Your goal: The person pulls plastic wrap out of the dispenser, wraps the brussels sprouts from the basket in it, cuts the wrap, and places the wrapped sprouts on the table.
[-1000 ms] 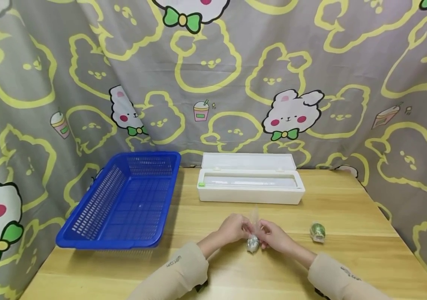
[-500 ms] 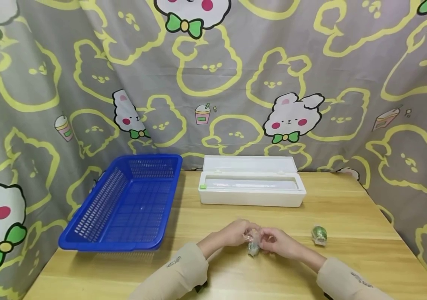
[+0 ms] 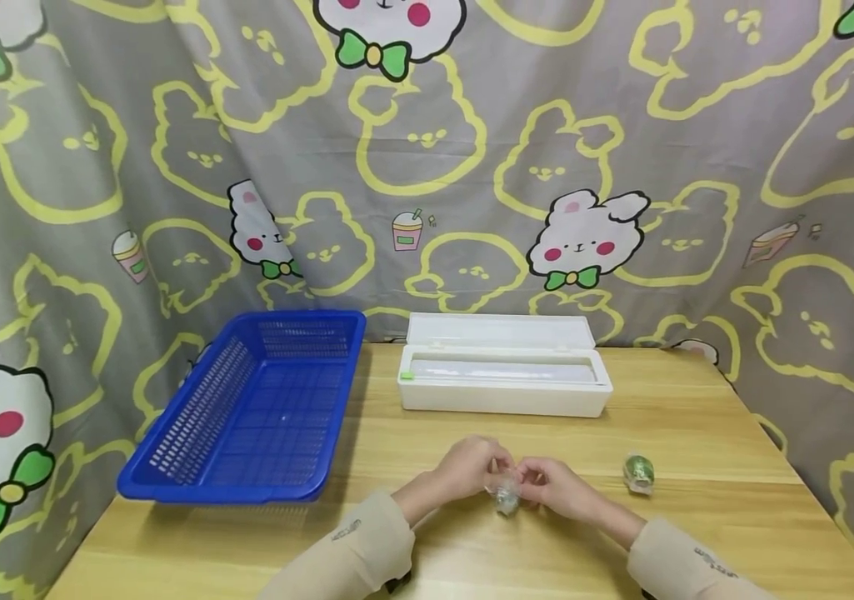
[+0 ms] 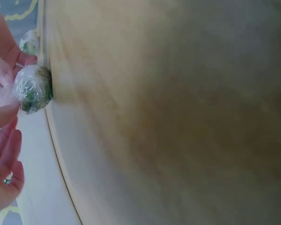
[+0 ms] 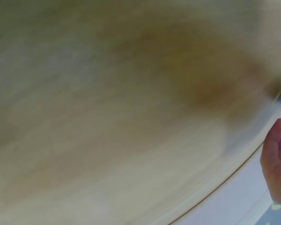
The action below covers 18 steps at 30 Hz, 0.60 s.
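A small round green item wrapped in cling film [image 3: 506,502] sits low over the table between my two hands. My left hand [image 3: 470,468] pinches the gathered film above it from the left. From the right, my right hand [image 3: 560,490] pinches the same film with thumb and forefinger. The left wrist view shows the wrapped ball [image 4: 33,91] with green and brownish patches under crinkled film and fingers of both hands at its film end. The right wrist view has only part of the right hand [image 5: 277,159] and a sliver of dark green. A second wrapped green ball [image 3: 638,474] lies apart to the right.
A white cling film dispenser [image 3: 505,400] stands at the back of the wooden table [image 3: 719,417], lid raised, roll inside, with a green slider at its left end. The blue plastic basket [image 3: 269,417] stands at the left. A patterned curtain [image 3: 464,167] hangs behind.
The film that stood up as a tail between my fingers is now drawn down and bunched close to the ball. The second ball, basket and dispenser have stayed put; the head view shifted slightly.
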Available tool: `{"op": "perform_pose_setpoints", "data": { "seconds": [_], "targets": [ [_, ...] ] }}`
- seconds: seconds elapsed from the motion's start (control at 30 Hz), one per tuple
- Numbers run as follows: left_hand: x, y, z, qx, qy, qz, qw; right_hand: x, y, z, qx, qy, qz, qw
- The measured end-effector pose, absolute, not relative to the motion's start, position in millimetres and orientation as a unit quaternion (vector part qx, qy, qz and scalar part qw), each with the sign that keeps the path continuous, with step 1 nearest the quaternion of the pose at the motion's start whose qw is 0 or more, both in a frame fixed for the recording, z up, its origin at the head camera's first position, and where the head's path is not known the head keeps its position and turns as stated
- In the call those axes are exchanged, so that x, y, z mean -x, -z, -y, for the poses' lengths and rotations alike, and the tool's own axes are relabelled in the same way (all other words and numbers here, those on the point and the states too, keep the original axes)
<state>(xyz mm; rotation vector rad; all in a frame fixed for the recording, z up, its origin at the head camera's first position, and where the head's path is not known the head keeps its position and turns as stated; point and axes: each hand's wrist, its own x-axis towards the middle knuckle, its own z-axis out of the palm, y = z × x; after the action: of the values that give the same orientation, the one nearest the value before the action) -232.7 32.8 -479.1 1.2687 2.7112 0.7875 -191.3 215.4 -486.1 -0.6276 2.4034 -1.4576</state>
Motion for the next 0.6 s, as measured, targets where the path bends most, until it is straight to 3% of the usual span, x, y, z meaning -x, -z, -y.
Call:
{"op": "perform_pose_setpoints", "data": {
  "seconds": [0.17,0.4,0.6],
  "targets": [
    [233.6,476.5,-33.8,-0.439,-0.266,-0.858,0.024,193.0,487.6,-216.7,0.209,0.483,-0.841,0.125],
    [242.1,471.0,-33.1,-0.432,-0.318,-0.832,0.141,191.7,489.3,-219.8,0.206,0.495,-0.835,0.124],
    [243.8,470.8,-25.4,-0.392,-0.369,-0.818,0.203,190.9,488.1,-214.2,0.202,0.493,-0.837,0.123]
  ]
}}
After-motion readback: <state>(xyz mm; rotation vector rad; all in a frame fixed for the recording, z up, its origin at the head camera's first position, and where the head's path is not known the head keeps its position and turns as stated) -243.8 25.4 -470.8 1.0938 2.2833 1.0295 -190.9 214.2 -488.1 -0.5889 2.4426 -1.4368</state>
